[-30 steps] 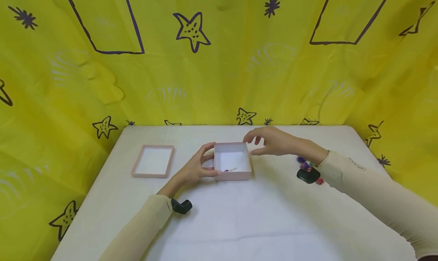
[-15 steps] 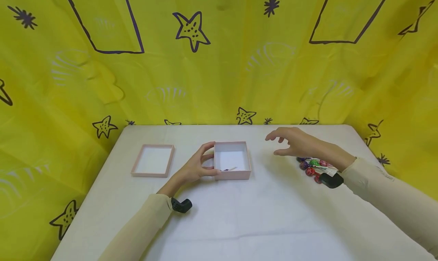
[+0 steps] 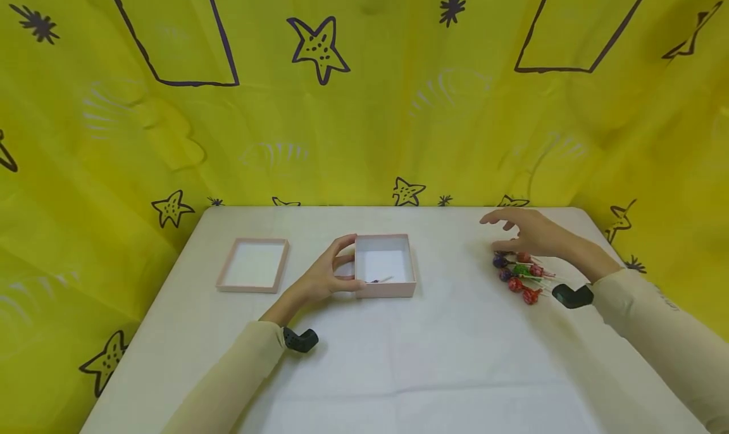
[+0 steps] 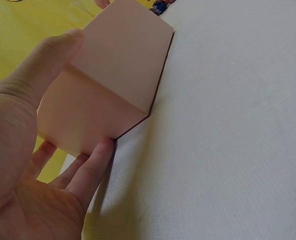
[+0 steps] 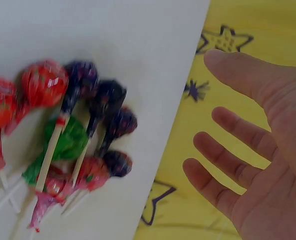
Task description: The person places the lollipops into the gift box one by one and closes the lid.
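Note:
A pink open-topped box (image 3: pixel 386 290) with a white inside stands mid-table. My left hand (image 3: pixel 321 274) grips its left side, thumb near the front corner and fingers towards the back; in the left wrist view the thumb (image 4: pixel 50 60) lies against a pink wall. Inside the box a white stick with a dark end (image 3: pixel 378 280) shows over the front wall; the rest is hidden. My right hand (image 3: pixel 532 231) hovers at the right, fingers apart and holding nothing, over a pile of wrapped lollipops (image 3: pixel 515 285). Red, green and dark purple wrappers show in the right wrist view.
A shallow pink lid (image 3: pixel 252 265), white inside up, lies left of the box. White cloth (image 3: pixel 393 358) covers the table. A yellow curtain (image 3: pixel 364 117) with starfish drawings hangs behind the table and along both sides.
My right hand has moved right, from beside the box to above the lollipops, which have come into fuller view. My left hand and the box have stayed in place.

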{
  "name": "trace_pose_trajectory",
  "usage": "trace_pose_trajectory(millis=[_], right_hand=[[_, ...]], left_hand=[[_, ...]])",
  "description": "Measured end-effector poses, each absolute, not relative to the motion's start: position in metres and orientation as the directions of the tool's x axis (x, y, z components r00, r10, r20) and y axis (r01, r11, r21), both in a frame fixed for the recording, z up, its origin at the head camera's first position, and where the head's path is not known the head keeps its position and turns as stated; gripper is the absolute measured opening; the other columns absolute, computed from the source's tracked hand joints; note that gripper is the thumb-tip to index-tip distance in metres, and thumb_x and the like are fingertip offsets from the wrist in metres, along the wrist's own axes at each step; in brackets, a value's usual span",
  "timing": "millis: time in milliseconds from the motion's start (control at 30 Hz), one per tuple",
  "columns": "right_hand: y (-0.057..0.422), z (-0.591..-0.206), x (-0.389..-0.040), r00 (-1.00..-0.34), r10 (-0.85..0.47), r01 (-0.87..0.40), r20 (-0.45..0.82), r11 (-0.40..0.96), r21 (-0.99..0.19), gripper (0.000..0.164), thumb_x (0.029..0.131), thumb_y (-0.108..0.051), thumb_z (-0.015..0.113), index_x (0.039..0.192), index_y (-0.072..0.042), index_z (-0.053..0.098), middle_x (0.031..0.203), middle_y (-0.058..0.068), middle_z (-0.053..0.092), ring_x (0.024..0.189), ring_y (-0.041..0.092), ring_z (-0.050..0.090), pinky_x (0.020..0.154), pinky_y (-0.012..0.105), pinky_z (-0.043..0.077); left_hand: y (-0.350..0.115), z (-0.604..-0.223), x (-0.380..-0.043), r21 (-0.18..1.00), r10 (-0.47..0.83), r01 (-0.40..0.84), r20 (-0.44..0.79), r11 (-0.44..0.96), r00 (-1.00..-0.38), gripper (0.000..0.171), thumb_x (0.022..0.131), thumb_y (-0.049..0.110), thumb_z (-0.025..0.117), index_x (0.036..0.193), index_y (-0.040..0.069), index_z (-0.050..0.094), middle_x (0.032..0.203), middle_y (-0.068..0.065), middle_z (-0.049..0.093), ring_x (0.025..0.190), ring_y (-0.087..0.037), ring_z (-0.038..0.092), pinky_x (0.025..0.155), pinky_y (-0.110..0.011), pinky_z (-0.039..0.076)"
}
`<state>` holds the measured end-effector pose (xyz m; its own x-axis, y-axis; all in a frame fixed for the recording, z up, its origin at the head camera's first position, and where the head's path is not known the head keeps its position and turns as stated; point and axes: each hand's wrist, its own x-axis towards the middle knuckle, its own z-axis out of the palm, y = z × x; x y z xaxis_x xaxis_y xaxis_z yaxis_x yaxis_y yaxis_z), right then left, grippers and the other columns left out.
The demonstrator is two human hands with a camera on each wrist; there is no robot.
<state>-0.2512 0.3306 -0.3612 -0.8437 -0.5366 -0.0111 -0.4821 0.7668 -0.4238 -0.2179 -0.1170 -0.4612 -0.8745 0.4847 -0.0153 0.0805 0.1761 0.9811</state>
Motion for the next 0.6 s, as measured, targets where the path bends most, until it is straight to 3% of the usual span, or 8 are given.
trace_pose_trajectory(millis=[400, 600], right_hand=[[0.376, -0.386, -0.268, -0.894, -0.44, -0.364, -0.077, 0.818, -0.446, 0.05, 0.094, -0.02, 0.078, 0.136, -0.002, 0.058, 0.124, 0.03, 0.064, 0.104, 0.045, 0.067, 0.086, 0.06, 0.058], [0.385, -0.398, -0.272, -0.894, -0.437, -0.341, -0.103, 0.809, -0.479, 0.049, 0.095, -0.018, 0.075, 0.137, -0.001, 0.056, 0.117, 0.028, 0.069, 0.1, 0.045, 0.069, 0.087, 0.063, 0.056]], left_hand=[[-0.117, -0.46, -0.217, 0.981, 0.49, 0.083, -0.013, 0.174, -0.872, 0.102, 0.082, 0.007, 0.087, 0.161, 0.02, 0.025, 0.168, -0.003, 0.021, 0.15, -0.034, 0.034, 0.104, -0.047, 0.052], [-0.117, -0.459, -0.217, 0.977, 0.486, 0.091, -0.016, 0.195, -0.874, 0.102, 0.082, 0.008, 0.087, 0.161, 0.021, 0.024, 0.168, -0.003, 0.02, 0.15, -0.034, 0.033, 0.104, -0.046, 0.052]])
